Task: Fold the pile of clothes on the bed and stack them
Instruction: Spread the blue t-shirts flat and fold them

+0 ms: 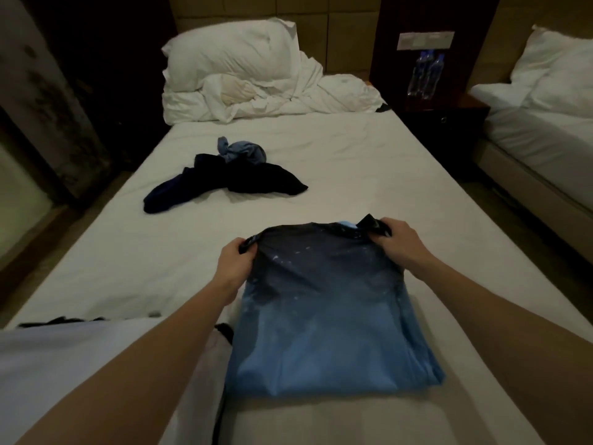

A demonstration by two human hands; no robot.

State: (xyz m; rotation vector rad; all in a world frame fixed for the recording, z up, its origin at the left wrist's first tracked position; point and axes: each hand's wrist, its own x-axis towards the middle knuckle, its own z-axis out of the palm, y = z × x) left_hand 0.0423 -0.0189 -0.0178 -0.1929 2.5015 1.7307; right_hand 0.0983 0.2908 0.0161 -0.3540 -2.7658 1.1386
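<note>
Head camera looks forward and down along the bed [369, 175].

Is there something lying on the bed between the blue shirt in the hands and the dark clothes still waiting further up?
Nothing visible: only bare white sheet separates the blue shirt, held by left hand and right hand, from the dark clothes pile.

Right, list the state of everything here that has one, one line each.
Blue-to-black gradient T-shirt: partly folded, flat on the bed.
Left hand: gripping the shirt's far left corner.
Right hand: gripping its far right corner.
Dark clothes pile: crumpled, unfolded.
White duvet: bunched at the headboard.
</note>
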